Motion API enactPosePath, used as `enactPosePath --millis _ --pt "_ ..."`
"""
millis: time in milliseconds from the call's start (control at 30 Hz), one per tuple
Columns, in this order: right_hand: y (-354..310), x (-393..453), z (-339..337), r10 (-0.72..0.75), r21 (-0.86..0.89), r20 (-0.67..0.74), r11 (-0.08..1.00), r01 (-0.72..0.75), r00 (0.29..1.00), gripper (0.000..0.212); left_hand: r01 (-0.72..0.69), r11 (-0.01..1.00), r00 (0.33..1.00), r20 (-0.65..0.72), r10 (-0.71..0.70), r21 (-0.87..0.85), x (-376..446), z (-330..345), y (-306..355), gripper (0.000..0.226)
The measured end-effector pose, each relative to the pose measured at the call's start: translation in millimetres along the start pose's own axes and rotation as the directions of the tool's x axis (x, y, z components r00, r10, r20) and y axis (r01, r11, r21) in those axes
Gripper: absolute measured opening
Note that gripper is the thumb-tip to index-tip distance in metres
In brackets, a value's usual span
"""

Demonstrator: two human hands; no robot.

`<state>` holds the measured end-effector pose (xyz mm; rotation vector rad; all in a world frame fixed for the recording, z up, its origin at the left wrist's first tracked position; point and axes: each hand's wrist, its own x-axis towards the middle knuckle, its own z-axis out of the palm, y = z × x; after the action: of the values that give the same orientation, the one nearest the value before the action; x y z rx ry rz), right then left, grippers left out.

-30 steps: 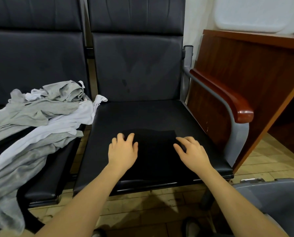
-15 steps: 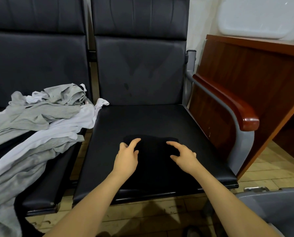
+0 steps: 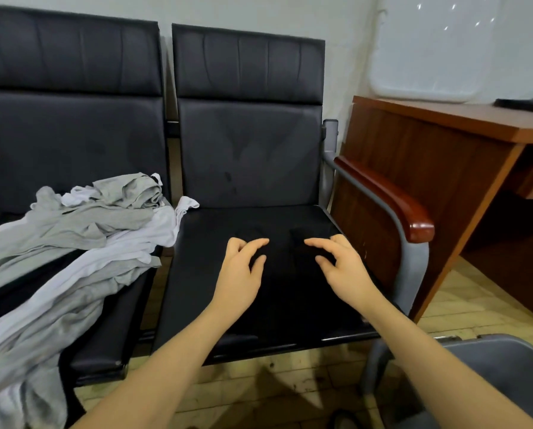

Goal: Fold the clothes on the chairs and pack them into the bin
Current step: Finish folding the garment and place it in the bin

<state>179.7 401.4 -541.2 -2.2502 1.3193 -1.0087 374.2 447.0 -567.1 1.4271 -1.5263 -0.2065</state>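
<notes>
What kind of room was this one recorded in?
Probably an office or waiting area: linked black padded chairs with a wooden armrest stand against a plain wall, beside a wooden desk, on a tiled floor.

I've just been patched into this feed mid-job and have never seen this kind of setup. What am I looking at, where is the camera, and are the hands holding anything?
There is no machine here: a person works bare-handed, and the single camera sits on their head, looking forward and down. The left hand and right hand hover over a black garment lying on the right chair's seat; it is hard to make out against the black seat. Both hands have fingers loosely spread and appear to hold nothing. A pile of grey and white clothes lies unfolded on the left chair. The grey bin is at the lower right, beside a wooden desk.
</notes>
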Motion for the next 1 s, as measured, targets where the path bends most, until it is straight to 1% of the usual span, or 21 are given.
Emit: enactPosePath --millis 133,333,467,567,667,800,900,1000 --pt "-15 -4 -38 -0.015 -0.043 -0.064 0.999 0.012 0.998 0.037 -0.066 0.998 0.998 0.004 0.066 -0.016 15 -8 37 0.036" --pt "-21 -29 -94 0.037 -0.113 -0.178 0.992 -0.057 0.983 0.038 -0.18 0.981 0.982 0.05 0.184 -0.076 27 4 91 0.037" --pt "4 -51 -124 0.066 -0.197 -0.247 0.973 -0.117 0.967 0.042 -0.255 0.96 0.953 0.142 0.269 -0.113 31 37 119 0.039" --pt "34 -69 -143 0.11 -0.235 -0.255 0.957 -0.172 0.961 0.047 -0.277 0.951 0.931 0.208 0.301 -0.135 33 73 132 0.039" --pt "77 -94 -159 0.192 -0.211 -0.26 0.945 -0.25 0.946 0.048 -0.323 0.932 0.884 0.301 0.358 -0.161 28 127 144 0.039" --pt "148 -137 -178 0.379 -0.142 -0.246 0.896 -0.42 0.892 0.049 -0.342 0.916 0.808 0.432 0.4 -0.21 12 216 158 0.038" --pt "201 -173 -186 0.498 -0.12 -0.225 0.839 -0.531 0.838 0.052 -0.328 0.91 0.734 0.538 0.414 -0.253 -8 282 164 0.04" --pt "247 -212 -182 0.606 -0.094 -0.193 0.771 -0.63 0.771 0.054 -0.277 0.919 0.634 0.665 0.395 -0.282 -34 342 163 0.044"
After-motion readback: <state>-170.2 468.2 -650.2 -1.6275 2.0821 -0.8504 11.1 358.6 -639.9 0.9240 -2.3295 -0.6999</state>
